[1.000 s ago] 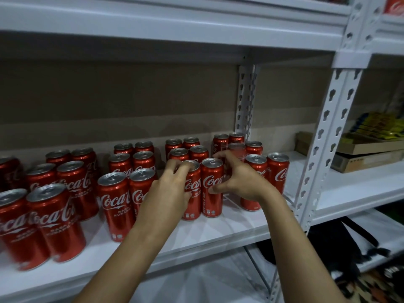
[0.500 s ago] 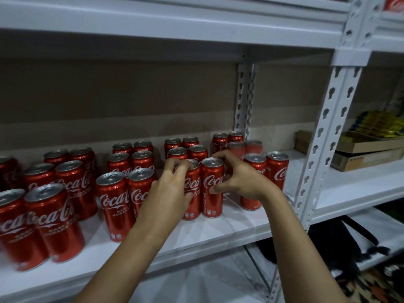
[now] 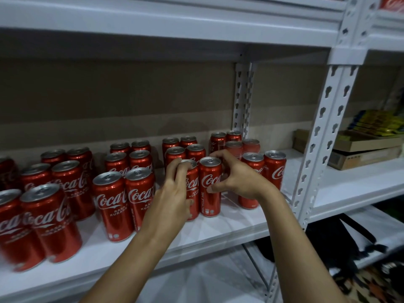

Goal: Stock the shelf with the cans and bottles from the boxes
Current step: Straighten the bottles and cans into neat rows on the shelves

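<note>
Several red Coca-Cola cans stand in paired rows on a white shelf (image 3: 229, 226). Two cans stand side by side at the front of one row. My left hand (image 3: 172, 193) grips the left can (image 3: 192, 186), fingers curled over its top rim. My right hand (image 3: 238, 178) holds the right can (image 3: 209, 189), thumb on its front and fingers round its far side. Both cans stand upright on the shelf board.
A white perforated upright (image 3: 314, 145) bounds the bay on the right. Beyond it lie flat cardboard boxes (image 3: 363, 149) with yellow packets. Another pair of cans (image 3: 262, 169) stands right of my right hand. Dark bags (image 3: 341, 243) sit on the lower level.
Both hands stay on the same two front cans. The cans and hands have barely shifted; the view has moved slightly.
</note>
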